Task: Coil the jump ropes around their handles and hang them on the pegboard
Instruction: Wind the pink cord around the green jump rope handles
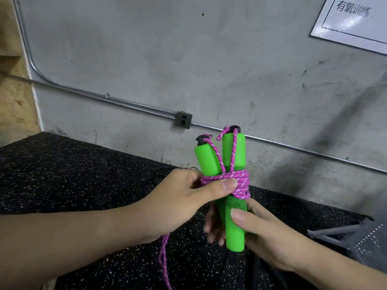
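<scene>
Two green foam handles (233, 151) stand upright side by side, with black caps on top. A pink braided rope (240, 184) is wound several times around their middle. My left hand (184, 199) pinches the coil, thumb pressed on the wraps. My right hand (263, 233) grips the lower part of the handles, thumb across the front. A loose length of the pink rope (163, 256) hangs down below my left wrist. No pegboard is in view.
A black speckled rubber floor (73, 174) lies below, meeting a grey concrete wall (188, 59) with a metal conduit (125, 103) and a socket box (183, 119). A white sign (354, 19) hangs at upper right. A grey perforated metal frame (368, 239) sits at lower right.
</scene>
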The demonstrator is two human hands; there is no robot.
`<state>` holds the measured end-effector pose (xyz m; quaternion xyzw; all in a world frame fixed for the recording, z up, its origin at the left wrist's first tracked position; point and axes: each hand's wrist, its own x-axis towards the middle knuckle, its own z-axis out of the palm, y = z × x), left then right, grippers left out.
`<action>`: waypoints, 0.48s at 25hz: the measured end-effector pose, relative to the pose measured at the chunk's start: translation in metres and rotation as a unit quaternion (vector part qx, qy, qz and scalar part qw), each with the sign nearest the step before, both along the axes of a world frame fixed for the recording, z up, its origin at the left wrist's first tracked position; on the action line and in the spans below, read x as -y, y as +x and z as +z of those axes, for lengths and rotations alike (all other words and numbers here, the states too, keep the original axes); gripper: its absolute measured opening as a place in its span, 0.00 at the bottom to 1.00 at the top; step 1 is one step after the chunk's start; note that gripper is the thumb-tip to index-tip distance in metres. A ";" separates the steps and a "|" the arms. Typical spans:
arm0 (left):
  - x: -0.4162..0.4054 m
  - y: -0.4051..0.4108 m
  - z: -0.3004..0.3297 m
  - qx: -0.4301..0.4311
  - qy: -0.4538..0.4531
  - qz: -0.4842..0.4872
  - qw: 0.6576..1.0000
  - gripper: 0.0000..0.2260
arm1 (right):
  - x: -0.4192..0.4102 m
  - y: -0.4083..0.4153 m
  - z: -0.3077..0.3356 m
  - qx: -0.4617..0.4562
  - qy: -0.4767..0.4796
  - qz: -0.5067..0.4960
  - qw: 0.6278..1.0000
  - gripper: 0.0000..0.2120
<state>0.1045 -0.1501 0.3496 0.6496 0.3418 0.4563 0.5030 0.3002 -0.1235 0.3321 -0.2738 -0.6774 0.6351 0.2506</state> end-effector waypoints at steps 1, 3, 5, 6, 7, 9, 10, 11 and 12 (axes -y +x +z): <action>0.004 0.002 0.002 0.008 -0.009 -0.016 1.000 0.13 | 0.001 0.000 0.002 -0.013 -0.033 0.028 0.999 0.24; 0.006 0.002 0.001 0.005 -0.009 -0.033 0.999 0.13 | 0.001 -0.003 0.006 0.001 -0.028 0.034 0.999 0.20; -0.001 -0.002 -0.006 -0.013 0.009 -0.022 1.000 0.17 | 0.002 -0.005 0.007 0.023 0.008 -0.027 0.999 0.15; -0.004 -0.003 -0.008 -0.032 0.019 -0.005 0.999 0.17 | 0.002 -0.006 0.008 0.023 0.022 -0.057 0.998 0.12; -0.005 -0.003 -0.008 -0.046 0.030 0.017 0.998 0.15 | 0.001 -0.006 0.007 0.020 0.035 -0.074 0.996 0.08; -0.004 -0.001 -0.008 -0.047 0.054 0.053 0.996 0.05 | 0.000 -0.007 0.006 0.032 0.063 -0.091 0.993 0.08; -0.004 0.001 -0.008 -0.058 0.063 0.070 0.994 0.06 | -0.002 -0.008 0.006 0.043 0.077 -0.098 0.991 0.08; -0.004 0.002 -0.009 -0.070 0.069 0.092 0.991 0.08 | -0.003 -0.009 0.005 0.053 0.091 -0.112 0.988 0.06; -0.006 0.003 -0.013 -0.076 0.074 0.110 0.988 0.08 | -0.004 -0.010 0.003 0.063 0.104 -0.129 0.984 0.06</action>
